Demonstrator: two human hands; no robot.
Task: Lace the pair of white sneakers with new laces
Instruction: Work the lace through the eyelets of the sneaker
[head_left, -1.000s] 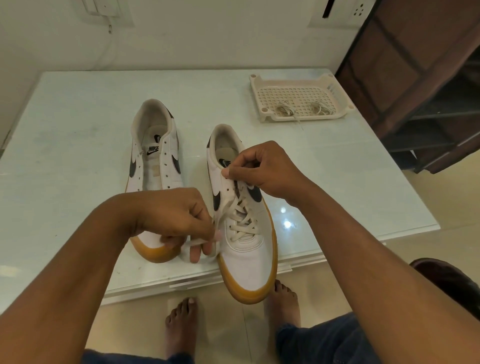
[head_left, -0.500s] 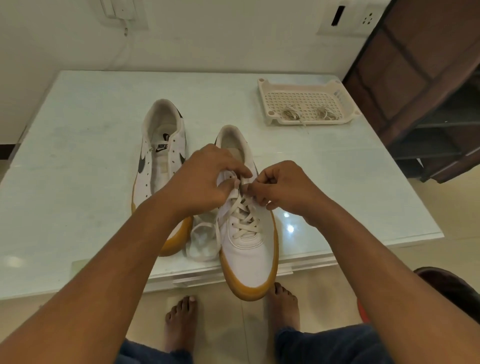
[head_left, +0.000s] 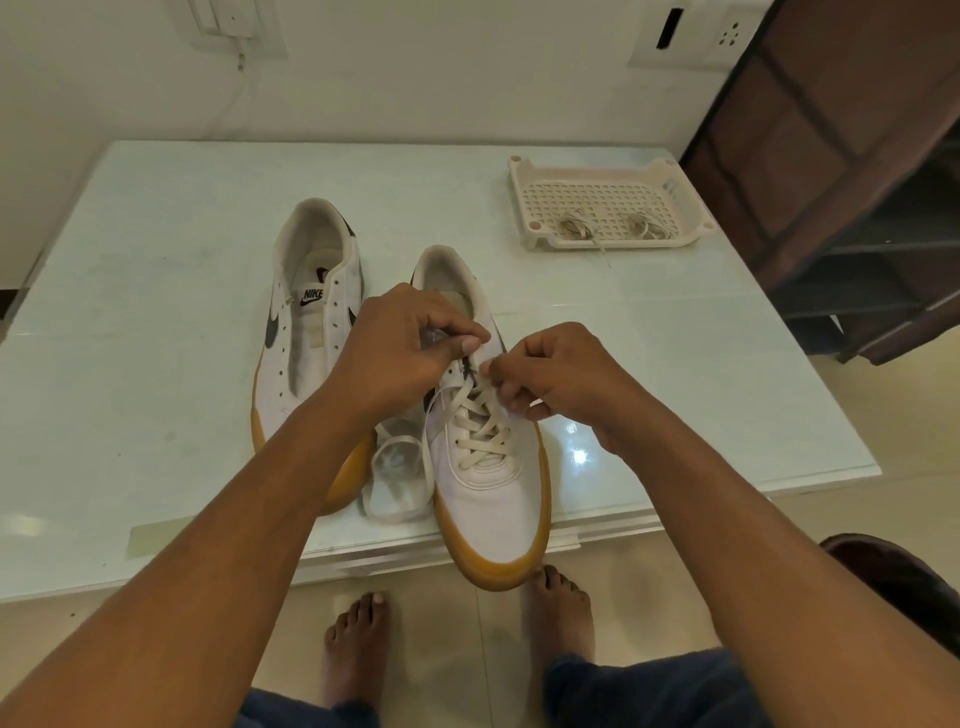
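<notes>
Two white sneakers with gum soles stand on a pale table. The right sneaker (head_left: 488, 493) has its toe over the table's front edge, and a cream lace (head_left: 480, 423) is crossed through its lower eyelets. My left hand (head_left: 400, 353) pinches the lace at the sneaker's upper left eyelets. My right hand (head_left: 550, 374) pinches the other lace end at the upper right eyelets. The left sneaker (head_left: 306, 332) has no lace, and my left forearm hides its toe. A loose loop of lace (head_left: 397, 478) lies between the two sneakers.
A cream perforated plastic tray (head_left: 535, 171) at the table's back right holds two bundled laces (head_left: 576, 226). A dark brown shelf unit (head_left: 857, 182) stands to the right of the table (head_left: 156, 234). My bare feet (head_left: 358, 634) are on the floor below the front edge.
My left hand rose from the table's front edge to the upper left eyelets. My right hand shifted slightly down and right. The slack lace now lies looped between the sneakers.
</notes>
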